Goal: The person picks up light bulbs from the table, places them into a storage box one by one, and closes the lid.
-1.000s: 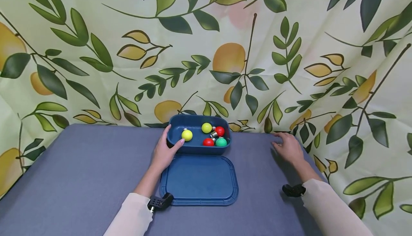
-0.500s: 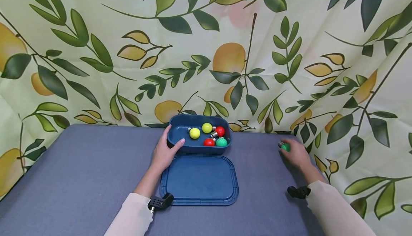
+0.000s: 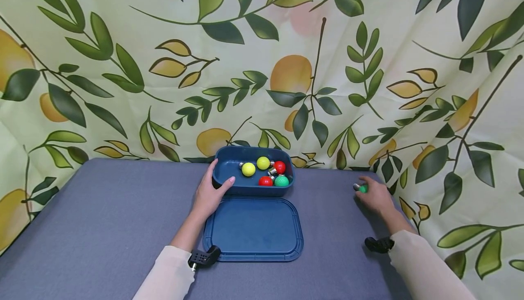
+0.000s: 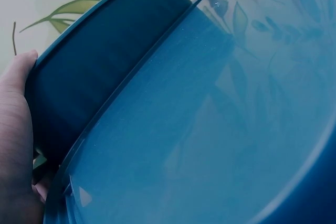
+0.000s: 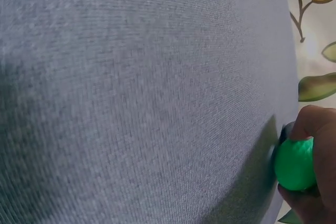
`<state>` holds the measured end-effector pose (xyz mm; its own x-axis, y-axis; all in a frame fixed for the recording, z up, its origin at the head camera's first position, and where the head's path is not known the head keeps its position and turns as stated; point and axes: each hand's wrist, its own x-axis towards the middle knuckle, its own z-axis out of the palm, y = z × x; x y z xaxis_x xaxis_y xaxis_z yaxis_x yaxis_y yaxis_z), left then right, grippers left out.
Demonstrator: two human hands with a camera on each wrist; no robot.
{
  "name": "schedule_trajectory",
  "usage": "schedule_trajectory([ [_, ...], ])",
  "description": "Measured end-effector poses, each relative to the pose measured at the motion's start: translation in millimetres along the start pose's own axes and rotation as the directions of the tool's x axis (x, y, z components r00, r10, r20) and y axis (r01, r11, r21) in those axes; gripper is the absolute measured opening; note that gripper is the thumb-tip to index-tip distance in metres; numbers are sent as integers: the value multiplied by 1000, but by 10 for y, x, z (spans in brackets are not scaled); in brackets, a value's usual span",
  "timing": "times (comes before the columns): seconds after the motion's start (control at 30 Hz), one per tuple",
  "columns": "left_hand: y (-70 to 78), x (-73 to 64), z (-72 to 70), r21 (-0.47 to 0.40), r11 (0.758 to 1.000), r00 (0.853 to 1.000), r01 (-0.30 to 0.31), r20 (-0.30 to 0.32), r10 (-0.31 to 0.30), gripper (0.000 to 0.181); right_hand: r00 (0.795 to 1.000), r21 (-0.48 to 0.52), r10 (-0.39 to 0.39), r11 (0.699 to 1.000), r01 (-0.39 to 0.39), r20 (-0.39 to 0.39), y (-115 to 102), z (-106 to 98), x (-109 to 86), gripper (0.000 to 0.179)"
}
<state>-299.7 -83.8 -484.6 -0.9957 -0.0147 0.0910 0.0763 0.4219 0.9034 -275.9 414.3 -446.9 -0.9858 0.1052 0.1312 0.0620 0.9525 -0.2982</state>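
At the table's right side my right hand (image 3: pixel 374 194) pinches a green light bulb (image 3: pixel 362 189) between thumb and fingers, its metal base pointing away to the left. In the right wrist view the green bulb (image 5: pixel 295 165) shows close to the grey cloth; whether it touches the cloth I cannot tell. My left hand (image 3: pixel 208 195) holds the left end of a blue box (image 3: pixel 249 191), thumb on the front wall and fingers along the left side. Inside the box lie two yellow bulbs (image 3: pixel 248 169), two red bulbs (image 3: pixel 279 167) and another green bulb (image 3: pixel 281 180).
A blue lid (image 3: pixel 254 229) lies flat on the grey tablecloth (image 3: pixel 102 227), just in front of the box. Behind the table and along its right side hangs a leaf-patterned curtain (image 3: pixel 245 54).
A green bulb now shows in my right hand, which has drawn slightly right and nearer. The left yellow bulb has rolled rightward in the box. My left hand has stayed in place.
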Motion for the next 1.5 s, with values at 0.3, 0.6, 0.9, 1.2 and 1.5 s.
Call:
schedule_trajectory([
  [0.3,9,-3,0,8,1000,1000,-7,0,7,87,998,3,-53,999,53,-46,-34,42,-75,52],
  [0.6,-3,8,5,-3,1000,1000,-17,5,17,88,979,99,-57,992,78,-195,-157,-57,-137,34],
  [0.9,-7,1,0,0,1000,1000,-23,-4,23,87,975,162,-116,976,148,-189,-436,-69,-94,28],
  [1.2,-8,-4,9,-2,1000,1000,-18,-4,18,88,975,251,-128,953,171,-179,-875,-103,-93,31],
  [1.5,-17,-5,15,2,1000,1000,-18,-10,18,88,962,299,-157,928,222,-224,-1277,-88,-42,27],
])
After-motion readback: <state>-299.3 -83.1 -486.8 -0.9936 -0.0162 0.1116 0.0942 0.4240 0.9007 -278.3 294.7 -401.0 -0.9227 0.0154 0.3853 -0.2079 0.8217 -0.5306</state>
